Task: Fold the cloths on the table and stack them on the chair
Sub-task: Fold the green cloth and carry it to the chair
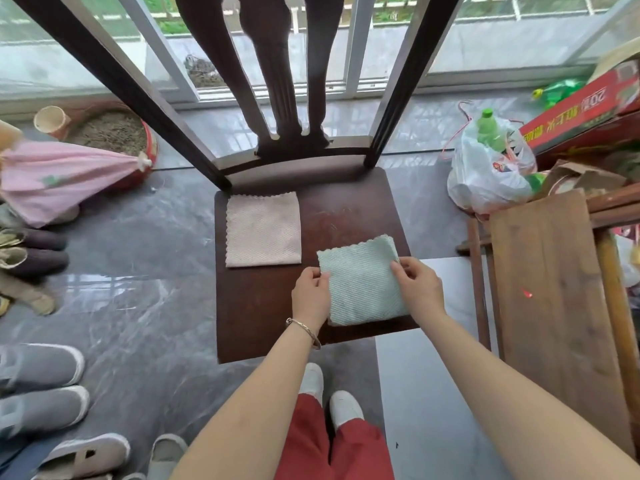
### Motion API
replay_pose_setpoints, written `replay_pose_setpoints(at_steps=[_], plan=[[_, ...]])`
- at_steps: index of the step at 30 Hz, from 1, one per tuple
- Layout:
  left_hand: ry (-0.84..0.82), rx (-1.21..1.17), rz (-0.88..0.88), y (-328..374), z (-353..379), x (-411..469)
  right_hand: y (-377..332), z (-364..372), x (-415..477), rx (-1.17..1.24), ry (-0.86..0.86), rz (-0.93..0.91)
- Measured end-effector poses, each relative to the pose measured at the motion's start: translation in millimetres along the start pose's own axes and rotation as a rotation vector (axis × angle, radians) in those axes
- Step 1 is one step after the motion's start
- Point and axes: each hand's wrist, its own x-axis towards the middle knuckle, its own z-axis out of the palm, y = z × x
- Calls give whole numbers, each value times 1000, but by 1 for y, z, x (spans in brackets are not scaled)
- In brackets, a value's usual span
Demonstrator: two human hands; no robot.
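From the head camera I see both of my hands down on the dark brown wooden chair seat (263, 323), working the pale green waffle-textured cloth (363, 282). My left hand (310, 296) has its fingers curled, and thumb and forefinger pinch the cloth's left edge near its upper corner; a thin metal bracelet (304, 329) sits on that wrist. My right hand (417, 289) pinches the right edge near the top corner, where the upper layer of the fold lifts slightly off the one beneath, and the rest of its fingers are tucked in loosely. Both forearms reach forward and down from the bottom of the frame, converging on the cloth, with the backs of the hands facing up. The green cloth is folded into a rough square, turned a little askew, and lies on the front right part of the seat close to its right edge. A folded pinkish-beige square cloth (263, 230) lies flat on the back left part of the seat, apart from the green one.
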Motion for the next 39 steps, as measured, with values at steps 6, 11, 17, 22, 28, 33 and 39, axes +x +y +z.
replay_pose_setpoints(at_steps=[6, 11, 17, 22, 28, 33, 39], plan=[[17, 37, -20, -6, 5, 12, 10, 12, 16, -115, -24, 19], [35, 64, -44, -11, 6, 16, 13, 20, 21, -157, -20, 21], [50, 64, -61, -7, 4, 12, 15, 20, 20, -228, 1, 21], [45, 5, -51, -11, -2, 7, 13, 19, 17, -279, 25, -69], [53, 11, -53, 1, -13, -17, -2, 8, -1, -212, 61, -96], [42, -29, -29, 24, -21, -44, -25, -9, -25, -148, 47, -108], [24, -91, 5, 56, -32, -78, -54, -38, -61, -72, 12, -145]])
